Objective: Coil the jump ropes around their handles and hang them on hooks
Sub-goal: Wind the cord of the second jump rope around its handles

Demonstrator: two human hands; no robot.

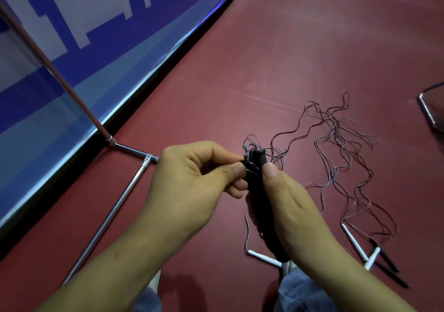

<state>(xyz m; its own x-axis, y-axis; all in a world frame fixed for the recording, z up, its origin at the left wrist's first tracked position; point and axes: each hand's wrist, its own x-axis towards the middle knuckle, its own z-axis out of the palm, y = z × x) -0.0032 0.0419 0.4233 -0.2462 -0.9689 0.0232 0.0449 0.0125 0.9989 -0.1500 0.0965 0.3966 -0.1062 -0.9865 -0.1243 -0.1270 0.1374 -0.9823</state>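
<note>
While the left hand (192,179) pinches cord (250,143) at the black handles (259,197) the right hand (293,213) grips, ropes (337,138) beside them lie uncoiled, unhung.

Held handles (258,191): mid-view, above the floor (288,47), between my hands. The left hand (192,182) pinches their top end from the left and the right hand (288,206) grips them from the right.
Cords (341,158): spread on the floor, right of and behind my hands, reaching the held handles' top.
Loose handles (355,244): on the floor at lower right, crossing, at the cords' near end.
Rack base (113,215): on the floor left of my left hand, with its pole rising to the upper left.
Banner (72,47): behind the rack base, along the floor's left edge.
</note>
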